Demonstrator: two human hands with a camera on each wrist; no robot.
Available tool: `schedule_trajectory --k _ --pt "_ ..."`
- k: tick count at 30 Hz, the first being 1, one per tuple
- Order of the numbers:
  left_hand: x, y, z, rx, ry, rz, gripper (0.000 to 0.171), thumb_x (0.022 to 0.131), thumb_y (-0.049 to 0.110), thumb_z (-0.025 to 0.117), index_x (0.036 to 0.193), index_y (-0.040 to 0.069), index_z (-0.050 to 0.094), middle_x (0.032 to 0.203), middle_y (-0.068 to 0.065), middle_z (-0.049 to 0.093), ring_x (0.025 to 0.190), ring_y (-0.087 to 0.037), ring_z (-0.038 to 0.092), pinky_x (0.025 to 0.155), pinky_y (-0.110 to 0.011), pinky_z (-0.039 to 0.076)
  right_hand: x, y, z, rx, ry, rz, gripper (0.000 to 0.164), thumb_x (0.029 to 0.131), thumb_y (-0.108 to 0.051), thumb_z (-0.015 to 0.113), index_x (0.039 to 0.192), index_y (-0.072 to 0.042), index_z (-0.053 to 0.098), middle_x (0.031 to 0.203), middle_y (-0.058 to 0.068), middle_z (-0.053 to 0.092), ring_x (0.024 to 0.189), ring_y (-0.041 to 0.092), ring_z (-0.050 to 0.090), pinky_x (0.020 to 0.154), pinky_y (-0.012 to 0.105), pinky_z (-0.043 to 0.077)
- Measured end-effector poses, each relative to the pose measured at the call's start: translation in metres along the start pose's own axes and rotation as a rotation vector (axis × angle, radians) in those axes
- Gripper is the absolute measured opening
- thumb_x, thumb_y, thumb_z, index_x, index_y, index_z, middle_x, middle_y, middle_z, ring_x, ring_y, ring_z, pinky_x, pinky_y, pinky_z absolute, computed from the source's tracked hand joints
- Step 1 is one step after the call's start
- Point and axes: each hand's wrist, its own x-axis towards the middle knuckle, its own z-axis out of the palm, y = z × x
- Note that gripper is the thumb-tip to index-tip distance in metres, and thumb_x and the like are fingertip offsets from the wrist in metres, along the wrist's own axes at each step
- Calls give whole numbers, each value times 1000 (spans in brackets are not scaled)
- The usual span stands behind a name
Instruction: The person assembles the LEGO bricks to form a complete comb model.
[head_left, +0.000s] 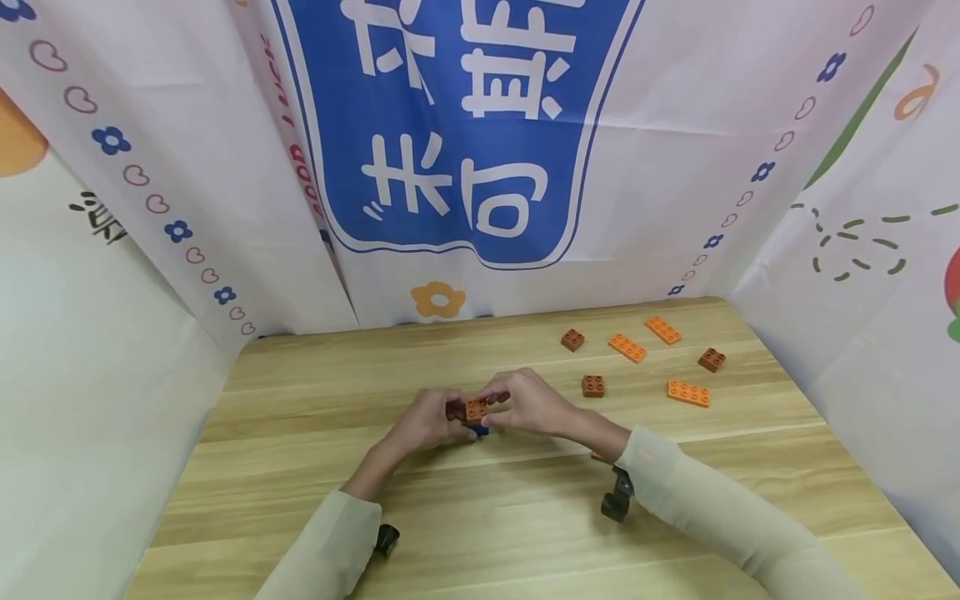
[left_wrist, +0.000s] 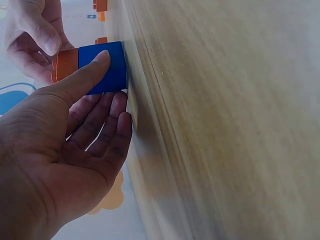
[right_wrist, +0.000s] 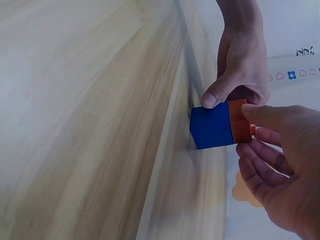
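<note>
A tall blue toy brick (left_wrist: pixel 117 65) stands on the table, and a reddish-brown brick (head_left: pixel 476 409) with studs sits on its top. My left hand (head_left: pixel 429 419) grips the blue brick low down, its thumb pressed along one side. From the other side my right hand (head_left: pixel 531 404) pinches the brown brick between thumb and fingers, as the right wrist view shows. The two bricks lie flush against each other, with the blue one (right_wrist: pixel 212 126) mostly hidden beneath the brown one in the head view.
Right of the hands lie loose brown bricks (head_left: pixel 593 386) and flat orange bricks (head_left: pixel 687 393). Another orange piece (head_left: pixel 597 456) shows partly under the right forearm. A printed cloth (head_left: pixel 645 208) walls the wooden table (head_left: pixel 300 467) at the back and sides.
</note>
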Motion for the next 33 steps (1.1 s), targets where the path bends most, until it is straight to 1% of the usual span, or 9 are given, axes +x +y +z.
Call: schedule_trajectory --k 4,9,15,19,23,25,27,33 --pt "-1 1 0 -13 4 13 31 81 4 92 106 1 75 97 -6 76 84 -14 72 74 -28 61 -7 2 -5 -29 6 -18 35 89 -19 88 121 -8 79 112 6 78 97 22 75 83 30 62" --pt "-3 1 -1 -15 9 22 33 80 4 93 106 0 74 99 -8 76 85 -16 72 75 -27 61 -17 8 -9 -49 1 -67 36 89 -16 87 120 -1 77 113 13 78 97 27 76 85 38 63" --pt "-5 0 -1 -41 2 3 40 81 6 93 115 0 73 101 -6 75 89 -16 71 77 -27 60 -31 17 -16 -78 -1 -73 35 91 -19 86 119 0 77 115 11 78 99 27 76 86 42 63" --pt "-7 2 -1 -51 9 -4 41 82 8 92 117 -1 73 105 -8 75 93 -18 71 81 -30 61 -42 23 -22 -91 -7 -70 33 91 -18 86 117 -1 78 114 10 78 100 26 75 85 42 63" --pt "-9 5 -1 -54 22 -19 42 85 12 91 121 0 73 108 -7 76 98 -20 72 83 -30 60 -54 26 -28 -113 -3 -71 34 90 -18 87 117 0 78 114 11 77 99 27 75 83 43 63" --pt "-10 6 -1 -58 31 -17 43 85 13 91 121 0 73 109 -8 76 98 -20 72 82 -29 60 -61 27 -31 -132 2 -74 34 90 -19 87 118 -1 78 113 11 78 99 27 75 82 43 63" --pt "-10 7 -2 -65 39 -14 43 86 14 91 122 -1 73 109 -8 76 98 -21 72 81 -29 60 -67 28 -34 -128 1 -69 34 90 -18 87 118 -1 78 114 12 78 100 26 75 84 44 63" --pt "-11 7 -1 -66 56 -9 42 85 13 91 120 -1 74 107 -8 76 94 -18 72 79 -27 60 -81 35 -42 -151 -16 -51 33 90 -18 87 118 -2 78 114 9 77 104 23 74 88 42 62"
